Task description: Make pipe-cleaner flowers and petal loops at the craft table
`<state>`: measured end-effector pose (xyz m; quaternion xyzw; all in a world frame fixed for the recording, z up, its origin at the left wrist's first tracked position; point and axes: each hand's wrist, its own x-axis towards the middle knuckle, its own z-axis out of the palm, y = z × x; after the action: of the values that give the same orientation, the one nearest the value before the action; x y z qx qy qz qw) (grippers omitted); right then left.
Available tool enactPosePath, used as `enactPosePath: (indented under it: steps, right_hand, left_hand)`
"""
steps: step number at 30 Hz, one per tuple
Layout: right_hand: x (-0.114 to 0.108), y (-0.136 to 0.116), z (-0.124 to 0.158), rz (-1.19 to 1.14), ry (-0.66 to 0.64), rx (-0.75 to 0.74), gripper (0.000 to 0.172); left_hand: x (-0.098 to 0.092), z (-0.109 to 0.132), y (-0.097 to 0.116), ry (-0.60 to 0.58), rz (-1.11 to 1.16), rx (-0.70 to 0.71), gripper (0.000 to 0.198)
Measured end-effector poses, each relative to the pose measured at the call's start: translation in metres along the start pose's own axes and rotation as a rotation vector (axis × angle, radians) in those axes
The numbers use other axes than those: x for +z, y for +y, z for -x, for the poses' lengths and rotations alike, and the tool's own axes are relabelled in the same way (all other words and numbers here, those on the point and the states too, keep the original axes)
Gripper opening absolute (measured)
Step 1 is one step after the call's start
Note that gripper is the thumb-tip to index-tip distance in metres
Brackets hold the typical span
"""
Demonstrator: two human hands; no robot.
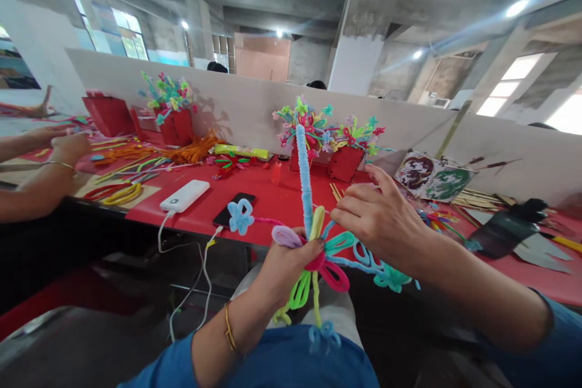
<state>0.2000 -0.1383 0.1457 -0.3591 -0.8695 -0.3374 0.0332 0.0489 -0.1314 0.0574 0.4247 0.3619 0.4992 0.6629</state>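
Note:
My left hand (pixel 284 264) pinches the middle of a pipe-cleaner flower (pixel 313 260), with pink, green, purple and yellow loops spreading around the fingers. A thick light blue pipe cleaner (pixel 303 176) stands upright out of it. Stems run outward to a small blue blossom (pixel 240 216) at left, a teal blossom (pixel 391 277) at right and a blurred blue one (pixel 324 337) below. My right hand (pixel 377 218) is just right of the flower, index finger raised, other fingers curled over the end of a short light blue pipe cleaner (pixel 327 228). The right thumb is hidden.
On the red tabletop (pixel 173 218) lie a white power bank (pixel 185 195), a phone (pixel 233 209) and loose pipe cleaners. Red boxes of flowers (pixel 348 162) stand by the partition. A dark bottle (pixel 507 227) lies at right. Another person's hands (pixel 68 148) work at left.

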Motion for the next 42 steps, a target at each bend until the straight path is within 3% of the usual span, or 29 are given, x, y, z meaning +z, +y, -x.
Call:
enactPosePath:
  steps: [13, 17, 23, 32, 42]
  right_hand:
    - [0.001, 0.007, 0.006, -0.004, -0.077, 0.094, 0.018]
    - [0.004, 0.008, 0.008, -0.118, -0.07, 0.155, 0.015]
    - [0.009, 0.018, 0.019, -0.251, 0.026, 0.221, 0.047]
    - [0.023, 0.019, 0.022, -0.162, 0.072, 0.313, 0.02]
    - [0.021, 0.015, 0.023, -0.107, 0.108, 0.296, 0.031]
  left_hand:
    - [0.0, 0.002, -0.006, -0.028, -0.012, 0.006, 0.008]
    - [-0.001, 0.002, -0.009, 0.002, 0.039, -0.017, 0.011]
    - [-0.007, -0.002, -0.01, -0.019, 0.042, 0.001, 0.015]
    - [-0.006, -0.002, -0.007, 0.01, 0.058, -0.013, 0.014]
    - [-0.007, -0.001, -0.007, 0.02, 0.061, -0.004, 0.014]
